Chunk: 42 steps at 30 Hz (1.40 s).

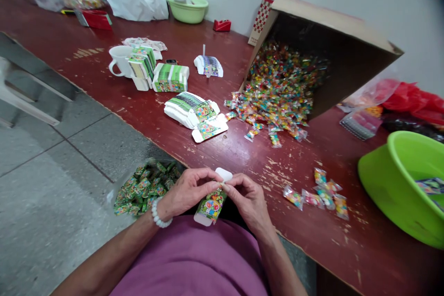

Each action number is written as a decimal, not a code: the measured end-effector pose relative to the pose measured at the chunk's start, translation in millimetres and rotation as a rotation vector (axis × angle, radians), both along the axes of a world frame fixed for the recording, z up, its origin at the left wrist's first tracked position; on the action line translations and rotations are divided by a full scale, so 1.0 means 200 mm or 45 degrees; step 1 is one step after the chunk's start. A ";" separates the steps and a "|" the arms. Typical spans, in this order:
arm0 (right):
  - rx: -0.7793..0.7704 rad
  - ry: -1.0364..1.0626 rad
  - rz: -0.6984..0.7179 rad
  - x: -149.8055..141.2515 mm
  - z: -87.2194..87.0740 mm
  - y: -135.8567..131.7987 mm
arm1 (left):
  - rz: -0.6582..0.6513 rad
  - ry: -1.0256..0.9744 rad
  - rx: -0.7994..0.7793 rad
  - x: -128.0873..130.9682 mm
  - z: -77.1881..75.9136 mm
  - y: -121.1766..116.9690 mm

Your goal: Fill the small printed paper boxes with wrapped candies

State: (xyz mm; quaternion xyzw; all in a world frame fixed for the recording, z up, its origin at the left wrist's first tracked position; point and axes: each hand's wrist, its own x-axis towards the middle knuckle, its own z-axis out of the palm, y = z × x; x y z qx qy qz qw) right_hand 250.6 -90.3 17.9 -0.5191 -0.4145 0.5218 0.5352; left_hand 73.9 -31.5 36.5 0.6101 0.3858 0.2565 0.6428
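My left hand (187,190) and my right hand (248,200) pinch a small printed cardboard box (211,206) in front of my chest, its green face down and a white flap (224,174) standing above my fingers. A white bead bracelet (158,212) circles my left wrist. Left of my hands, a clear bag of small green boxes (145,189) sits against the table edge. Several wrapped candies (314,196) lie to the right of my right hand. A large heap of wrapped candies (277,95) spills from a tipped cardboard carton (329,51).
Flat box blanks (187,111) and stacked green cartons (169,77) lie on the worn red table (222,67), near a white mug (120,61). A lime-green basin (398,185) stands at right. Plastic bags and another green basin (186,8) line the back wall.
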 end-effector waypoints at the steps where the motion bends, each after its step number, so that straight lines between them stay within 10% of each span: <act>1: -0.018 0.050 -0.023 0.00 0.00 0.00 | 0.002 -0.003 -0.008 0.00 -0.01 0.00; 15: -0.137 0.237 -0.004 0.00 0.02 0.01 | -0.048 -0.144 -0.026 0.01 0.00 -0.01; 30: -0.107 0.291 -0.092 -0.02 0.02 0.03 | 0.355 -0.239 -0.059 0.04 -0.02 -0.03; 42: -0.110 0.176 -0.098 -0.02 0.02 0.01 | 0.212 0.041 0.142 0.00 0.00 0.00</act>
